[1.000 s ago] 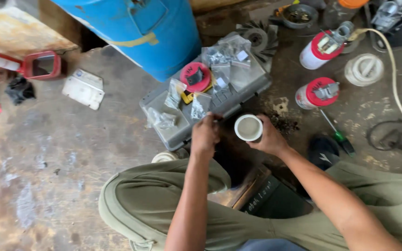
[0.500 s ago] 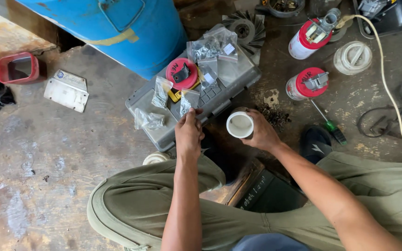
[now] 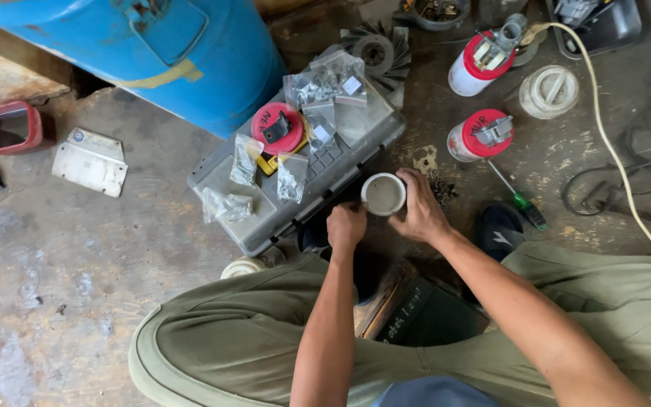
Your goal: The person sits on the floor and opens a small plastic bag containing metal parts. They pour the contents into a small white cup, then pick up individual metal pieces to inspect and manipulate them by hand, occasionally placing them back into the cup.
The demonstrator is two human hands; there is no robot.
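Note:
My right hand (image 3: 418, 212) grips a small round white cup-shaped part (image 3: 383, 194) by its side, open end up, just off the corner of a grey plastic case (image 3: 356, 124). My left hand (image 3: 346, 224) is closed into a fist right beside the cup, at the case's near edge; whether it holds something small is hidden. On the case lie several clear bags of small parts (image 3: 291, 175) and a red round switch knob (image 3: 277, 128). I sit low with my knees in olive trousers spread wide.
A large blue drum (image 3: 152, 53) stands at the back left. Two white canisters with red lids (image 3: 478, 136) (image 3: 484, 62), a white jar lid (image 3: 548, 92), a green-handled screwdriver (image 3: 518, 197), a cream hose (image 3: 604, 128), a fan wheel (image 3: 377, 51) and a red container (image 3: 5, 128) lie around.
The view has drifted, so everything sits a little lower and further right. My left hand has pulled back from the case edge and closed beside the cup. The right hand keeps its hold.

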